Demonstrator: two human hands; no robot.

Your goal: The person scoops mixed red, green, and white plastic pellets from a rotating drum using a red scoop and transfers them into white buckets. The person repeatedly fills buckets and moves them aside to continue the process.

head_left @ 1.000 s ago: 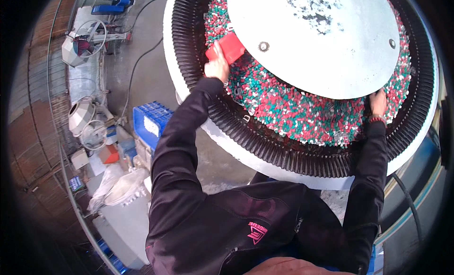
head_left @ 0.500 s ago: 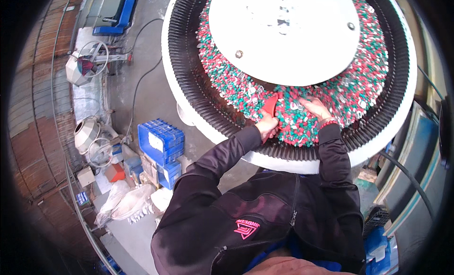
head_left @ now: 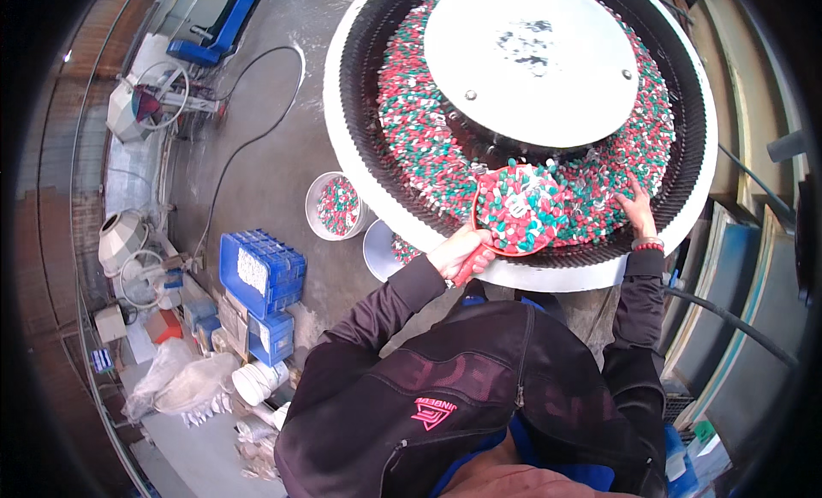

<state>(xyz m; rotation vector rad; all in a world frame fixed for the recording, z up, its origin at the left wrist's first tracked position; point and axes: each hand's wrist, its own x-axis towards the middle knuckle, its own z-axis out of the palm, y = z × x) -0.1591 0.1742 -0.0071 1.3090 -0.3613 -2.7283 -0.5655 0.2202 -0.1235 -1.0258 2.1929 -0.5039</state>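
Observation:
A large round white tub [head_left: 342, 130] with a ribbed black lining holds many small red, green and white pieces [head_left: 415, 125] in a ring around a white central cover [head_left: 531, 87]. My left hand [head_left: 462, 254] is wrapped round the handle of a red scoop [head_left: 472, 268], just inside the tub's near edge. Heaped pieces fill the scoop and hide most of its bowl. To the right, my right hand [head_left: 637, 212] is at the pieces with its fingers apart, holding nothing, a red bead bracelet at the wrist.
Two buckets stand on the floor left of the tub: a white bucket [head_left: 313, 220] with similar pieces, and a pale bucket [head_left: 377, 256] partly under the rim. Blue crates [head_left: 282, 271], a black cable [head_left: 257, 138] and white sacks [head_left: 197, 382] lie farther left. Panels [head_left: 732, 275] lean at right.
The scoop has come up out of the pieces, loaded, and my left hand has moved toward the near rim. My right hand has shifted right. The view has shifted, bringing the buckets into sight.

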